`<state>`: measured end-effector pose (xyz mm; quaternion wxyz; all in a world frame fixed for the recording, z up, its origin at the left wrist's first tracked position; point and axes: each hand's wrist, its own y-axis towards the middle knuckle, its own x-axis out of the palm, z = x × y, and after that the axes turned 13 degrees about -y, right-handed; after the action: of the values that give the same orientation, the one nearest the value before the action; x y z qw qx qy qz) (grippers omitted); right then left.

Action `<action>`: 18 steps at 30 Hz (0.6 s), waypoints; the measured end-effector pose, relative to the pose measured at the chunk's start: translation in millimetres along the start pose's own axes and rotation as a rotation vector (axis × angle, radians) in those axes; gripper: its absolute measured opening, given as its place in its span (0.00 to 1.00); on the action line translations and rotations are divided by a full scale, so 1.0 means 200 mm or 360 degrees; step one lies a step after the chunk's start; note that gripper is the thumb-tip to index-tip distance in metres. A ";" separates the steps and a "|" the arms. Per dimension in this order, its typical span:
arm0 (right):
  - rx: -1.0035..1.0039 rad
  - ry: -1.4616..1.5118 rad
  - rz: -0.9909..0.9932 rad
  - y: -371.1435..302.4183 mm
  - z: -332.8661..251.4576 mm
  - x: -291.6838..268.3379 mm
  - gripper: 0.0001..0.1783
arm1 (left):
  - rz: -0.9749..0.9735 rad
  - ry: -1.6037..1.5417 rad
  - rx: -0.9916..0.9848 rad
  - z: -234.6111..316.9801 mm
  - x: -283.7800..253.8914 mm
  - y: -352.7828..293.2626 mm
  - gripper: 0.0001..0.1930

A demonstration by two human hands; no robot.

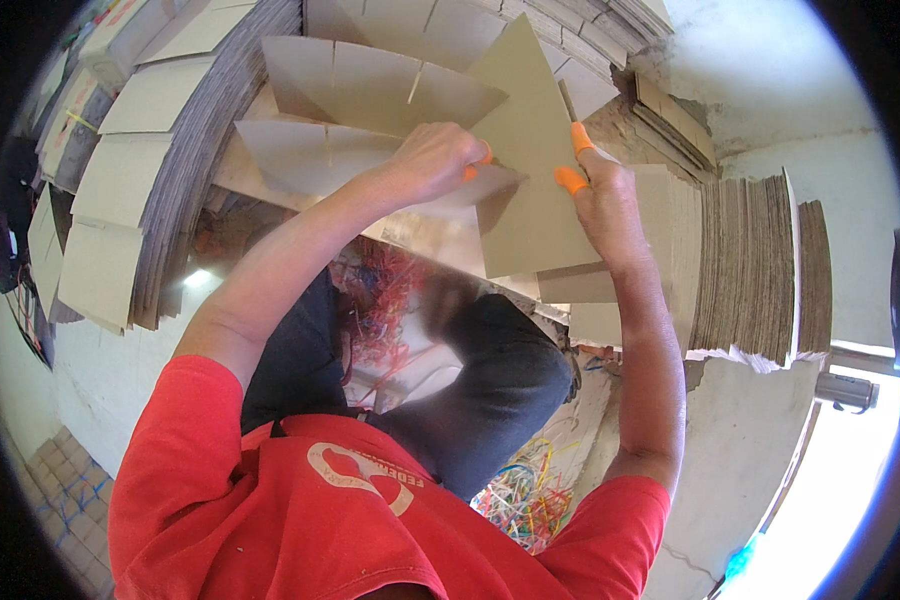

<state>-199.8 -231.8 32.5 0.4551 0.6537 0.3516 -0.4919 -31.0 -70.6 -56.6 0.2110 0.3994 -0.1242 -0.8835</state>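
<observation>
Right hand (602,200) holding tan cardboard sheet (535,222), left hand (435,158) near slotted cardboard (298,152), red shirt (300,520)

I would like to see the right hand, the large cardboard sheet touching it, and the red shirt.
Right hand (605,192): head view, near the base of the thumb.
Large cardboard sheet (532,155): head view, on its broad face.
Red shirt (360,525): head view, on its front.
</observation>
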 end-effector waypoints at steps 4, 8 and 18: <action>-0.0178 -0.0050 -0.0009 0.05 -0.10 -0.11 0.15 | -0.0037 0.0048 -0.0146 -0.01 -0.02 0.01 0.08; -0.0181 -0.0118 -0.0330 0.06 -0.11 -0.05 0.13 | -0.0051 0.0014 -0.0041 0.00 -0.02 0.01 0.08; 0.0542 -0.0585 0.0562 -0.37 0.31 0.01 0.20 | 0.0083 -0.0023 0.0074 0.09 -0.09 -0.04 0.18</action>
<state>-286.6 -265.7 6.8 0.4735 0.6717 0.0567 -0.5670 -37.1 -54.2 -36.7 0.2237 0.3945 -0.1567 -0.8774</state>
